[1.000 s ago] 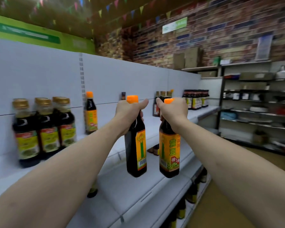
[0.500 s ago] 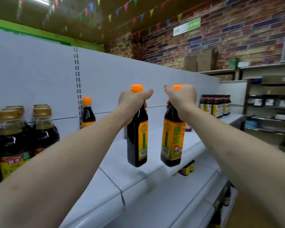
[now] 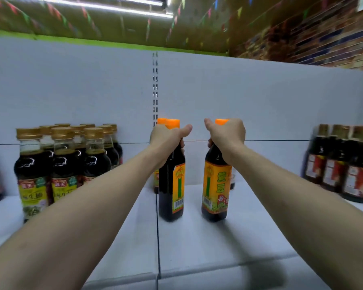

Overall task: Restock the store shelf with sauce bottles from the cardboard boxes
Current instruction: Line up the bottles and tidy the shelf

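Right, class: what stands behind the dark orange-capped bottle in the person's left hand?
Another orange-capped sauce bottle stands there on the white shelf. Only its cap edge and a label sliver show; the held bottle and left hand cover the rest.

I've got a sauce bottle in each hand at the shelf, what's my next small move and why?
Probably slide both back before letting go. The left hand grips the left bottle by its neck, the right hand the right bottle, both upright. Another orange-capped bottle stands behind the left one by the back panel, with bare shelf around it.
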The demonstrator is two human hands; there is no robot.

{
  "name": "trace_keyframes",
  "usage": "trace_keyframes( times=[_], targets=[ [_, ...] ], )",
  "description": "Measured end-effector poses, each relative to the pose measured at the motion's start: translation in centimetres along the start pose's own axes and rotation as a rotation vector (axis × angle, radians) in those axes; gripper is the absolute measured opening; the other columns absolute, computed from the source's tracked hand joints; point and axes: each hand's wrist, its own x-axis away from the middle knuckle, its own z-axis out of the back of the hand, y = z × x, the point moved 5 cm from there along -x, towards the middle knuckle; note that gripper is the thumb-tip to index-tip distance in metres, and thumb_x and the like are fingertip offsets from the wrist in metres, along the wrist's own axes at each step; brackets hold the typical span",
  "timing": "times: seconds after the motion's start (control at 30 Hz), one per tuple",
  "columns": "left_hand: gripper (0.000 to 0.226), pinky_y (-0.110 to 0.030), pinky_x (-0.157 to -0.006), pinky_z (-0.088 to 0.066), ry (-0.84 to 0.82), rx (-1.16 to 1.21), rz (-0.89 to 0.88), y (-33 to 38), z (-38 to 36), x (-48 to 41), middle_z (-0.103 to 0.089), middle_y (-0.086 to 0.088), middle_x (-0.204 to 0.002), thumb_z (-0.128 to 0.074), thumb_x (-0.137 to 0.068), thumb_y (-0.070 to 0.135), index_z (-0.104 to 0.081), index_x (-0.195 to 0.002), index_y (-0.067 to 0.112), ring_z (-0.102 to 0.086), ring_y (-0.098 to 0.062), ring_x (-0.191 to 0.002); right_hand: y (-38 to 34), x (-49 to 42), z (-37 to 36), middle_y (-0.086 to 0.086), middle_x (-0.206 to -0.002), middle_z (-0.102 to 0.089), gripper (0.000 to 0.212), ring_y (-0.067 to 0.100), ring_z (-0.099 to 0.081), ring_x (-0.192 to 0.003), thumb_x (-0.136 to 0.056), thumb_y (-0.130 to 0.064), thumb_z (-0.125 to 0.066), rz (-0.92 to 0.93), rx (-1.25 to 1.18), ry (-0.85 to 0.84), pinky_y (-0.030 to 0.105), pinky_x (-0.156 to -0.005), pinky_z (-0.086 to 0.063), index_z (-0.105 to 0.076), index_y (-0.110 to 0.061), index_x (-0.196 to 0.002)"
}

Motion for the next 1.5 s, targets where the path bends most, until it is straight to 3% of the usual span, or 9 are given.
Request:
trace_keyframes(
  times=[0.27, 0.47, 0.63, 0.73, 0.8, 1.03, 1.23, 1.37, 1.5],
  targets=[
    [0.037, -0.035, -0.063, -0.055, 0.13, -0.035, -0.007, -0.4, 1.1, 0.0, -0.065, -0.014, -0.065, -0.081, -0.088, 0.033, -0.062, -0.078, 0.003, -0.065, -0.025, -0.055, 1.4, -2.0, -3.5, 0.014, -0.056, -0.069, 0.05, 0.03, -0.072, -0.055, -0.088, -0.049, -0.073, 0.049, -0.04, -0.158, 0.05, -0.072, -0.063, -0.054, -0.012, -0.061],
    [0.037, -0.036, -0.064, -0.057, 0.123, -0.058, -0.041, -1.1, 1.0, -1.0, -0.065, -0.013, -0.062, -0.081, -0.088, 0.031, -0.061, -0.071, 0.005, -0.065, -0.028, -0.055, 2.1, -3.0, -5.2, 0.017, -0.067, -0.072, 0.07, 0.035, -0.072, -0.065, -0.066, -0.084, -0.055, 0.164, 0.025, -0.185, 0.053, -0.071, -0.06, -0.056, -0.015, -0.07],
    [0.029, -0.038, -0.063, -0.056, 0.11, -0.066, -0.032, -1.6, 1.3, -2.0, -0.063, -0.013, -0.059, -0.077, -0.087, 0.018, -0.06, -0.068, 0.004, -0.064, -0.03, -0.054, 3.4, -4.1, -6.3, 0.014, -0.088, -0.071, 0.043, 0.031, -0.07, -0.081, -0.086, -0.055, -0.06, 0.173, -0.002, -0.269, 0.051, -0.083, -0.058, -0.056, -0.012, -0.094],
    [0.022, -0.037, -0.06, -0.056, 0.079, -0.057, -0.035, -1.6, 1.7, -2.3, -0.06, -0.014, -0.057, -0.071, -0.086, 0.007, -0.059, -0.068, 0.002, -0.061, -0.031, -0.053, 4.4, -4.6, -7.4, 0.005, -0.087, -0.055, 0.035, 0.02, -0.057, -0.076, -0.097, -0.041, -0.062, 0.213, 0.018, -0.311, 0.036, -0.069, -0.05, -0.048, -0.011, -0.109],
    [0.021, -0.035, -0.06, -0.056, 0.061, -0.058, -0.045, -1.6, 2.0, -2.4, -0.06, -0.015, -0.058, -0.068, -0.085, 0.003, -0.058, -0.068, 0.002, -0.061, -0.031, -0.054, 4.7, -4.8, -8.2, 0.0, -0.084, -0.049, 0.039, 0.014, -0.05, -0.071, -0.1, -0.044, -0.061, 0.25, 0.026, -0.297, 0.027, -0.062, -0.043, -0.046, -0.01, -0.111],
    [0.012, -0.034, -0.059, -0.056, 0.048, -0.072, -0.083, -2.0, 2.2, -3.2, -0.059, -0.012, -0.058, -0.065, -0.085, 0.002, -0.058, -0.075, 0.001, -0.062, -0.03, -0.054, 4.9, -5.4, -12.3, -0.003, -0.084, -0.048, 0.047, 0.012, -0.051, -0.073, -0.101, -0.05, -0.058, 0.269, -0.01, -0.281, 0.028, -0.063, -0.041, -0.042, -0.011, -0.123],
    [0.013, -0.035, -0.06, -0.057, 0.038, -0.072, -0.106, -2.3, 2.5, -3.7, -0.061, -0.012, -0.06, -0.063, -0.085, 0.002, -0.058, -0.073, 0.002, -0.063, -0.029, -0.056, 5.0, -5.9, -14.9, 0.004, -0.097, -0.058, 0.045, 0.027, -0.06, -0.093, -0.1, -0.055, -0.056, 0.275, 0.027, -0.223, 0.039, -0.076, -0.047, -0.043, -0.015, -0.115],
    [0.017, -0.034, -0.061, -0.056, 0.025, -0.075, -0.111, -2.6, 2.5, -4.0, -0.06, -0.01, -0.057, -0.063, -0.086, 0.002, -0.057, -0.071, 0.003, -0.063, -0.026, -0.055, 4.9, -6.3, -15.7, 0.006, -0.117, -0.057, 0.051, 0.027, -0.05, -0.115, -0.1, -0.056, -0.056, 0.272, 0.072, -0.167, 0.042, -0.094, -0.044, -0.048, -0.011, -0.123],
    [0.017, -0.038, -0.066, -0.057, 0.024, -0.063, -0.122, -2.7, 2.7, -4.3, -0.061, -0.012, -0.059, -0.063, -0.086, 0.003, -0.057, -0.071, 0.003, -0.063, -0.028, -0.056, 5.0, -6.7, -16.3, 0.006, -0.12, -0.057, 0.051, 0.026, -0.048, -0.117, -0.1, -0.055, -0.056, 0.267, 0.091, -0.144, 0.041, -0.095, -0.041, -0.05, -0.011, -0.123]
  ],
)
